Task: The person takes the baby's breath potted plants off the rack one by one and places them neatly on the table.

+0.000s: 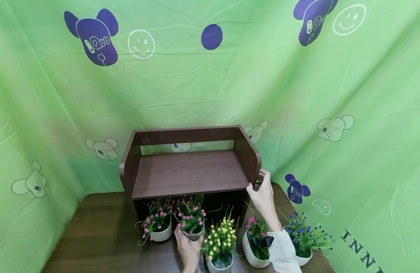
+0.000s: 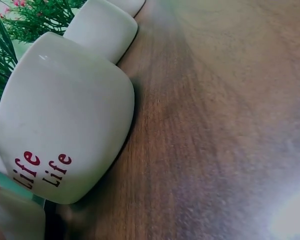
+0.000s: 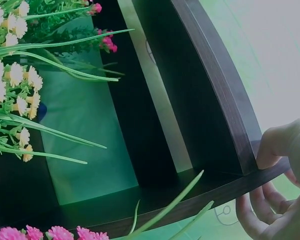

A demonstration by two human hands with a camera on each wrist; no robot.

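A dark brown wooden shelf (image 1: 192, 170) stands on the table. My right hand (image 1: 262, 195) grips the front edge of its right side panel (image 3: 217, 82), thumb (image 3: 272, 147) on one face and fingers curled round the other. My left hand (image 1: 189, 248) holds a small white pot with pink flowers (image 1: 192, 223), thumb and fingers on either side of it, at the opening under the shelf board. To its left, another pink-flowered pot (image 1: 161, 233) stands at the same opening. A yellow-flowered pot (image 1: 220, 263) is just right of my left hand.
Below my right forearm stands a third pink-flowered pot (image 1: 254, 256), with a blue-flowered pot (image 1: 302, 258) at the far right. In the left wrist view, a white pot with red "Life" lettering (image 2: 65, 115) stands on the wooden table (image 2: 205, 135). A green printed curtain (image 1: 196, 87) hangs behind.
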